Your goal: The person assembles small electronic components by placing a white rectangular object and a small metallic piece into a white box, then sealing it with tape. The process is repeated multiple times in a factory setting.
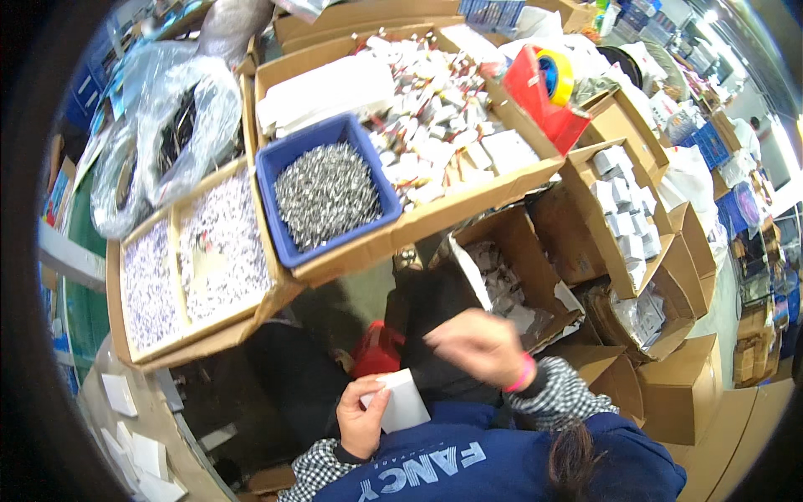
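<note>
My left hand (361, 416) is closed on a flat white piece (404, 403), thumb on top, held over my lap. It looks like a card or a small flat box; I cannot tell which. To its right, my right hand (483, 348), with a pink band at the wrist, is raised and smeared by motion, apart from the white piece. Ahead is a blue plastic bin (282, 233) full of small shiny metal pieces. Behind and beside it, a wide carton (435, 219) holds a heap of small white and grey parts with bits of red.
At left, a divided tray (176, 266) holds tiny white-and-purple pieces. A red tape dispenser (548, 109) with yellow tape stands on the carton's right edge. Small white boxes (623, 205) fill an open carton at right. White flat pieces (150, 456) lie at lower left.
</note>
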Action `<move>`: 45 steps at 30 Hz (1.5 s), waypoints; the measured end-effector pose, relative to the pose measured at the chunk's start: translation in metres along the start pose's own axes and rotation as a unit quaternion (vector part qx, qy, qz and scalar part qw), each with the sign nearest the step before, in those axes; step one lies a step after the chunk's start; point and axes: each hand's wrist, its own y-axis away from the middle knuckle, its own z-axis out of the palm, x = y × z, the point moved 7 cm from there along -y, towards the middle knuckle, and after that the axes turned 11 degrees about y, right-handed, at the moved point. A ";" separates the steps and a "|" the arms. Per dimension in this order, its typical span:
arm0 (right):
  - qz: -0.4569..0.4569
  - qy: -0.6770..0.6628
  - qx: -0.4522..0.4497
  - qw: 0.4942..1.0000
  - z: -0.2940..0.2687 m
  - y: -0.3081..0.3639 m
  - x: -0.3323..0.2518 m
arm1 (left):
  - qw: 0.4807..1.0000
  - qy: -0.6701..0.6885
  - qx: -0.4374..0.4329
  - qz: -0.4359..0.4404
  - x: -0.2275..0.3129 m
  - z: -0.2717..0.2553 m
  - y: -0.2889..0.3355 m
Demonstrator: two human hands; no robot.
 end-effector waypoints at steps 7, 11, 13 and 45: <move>0.114 0.068 0.430 0.893 -0.226 -0.079 0.065 | 1.000 0.016 -0.010 -0.018 -0.014 -0.005 -0.007; 0.225 0.035 0.300 0.926 -0.255 -0.118 0.103 | 0.999 0.020 0.003 -0.034 -0.018 -0.004 -0.011; 0.294 0.012 0.237 0.926 -0.254 -0.125 0.122 | 0.999 0.029 0.005 -0.040 -0.020 -0.004 -0.012; 0.245 -0.293 0.340 0.859 -0.229 -0.105 0.116 | 0.998 0.015 0.020 -0.055 -0.022 -0.004 -0.012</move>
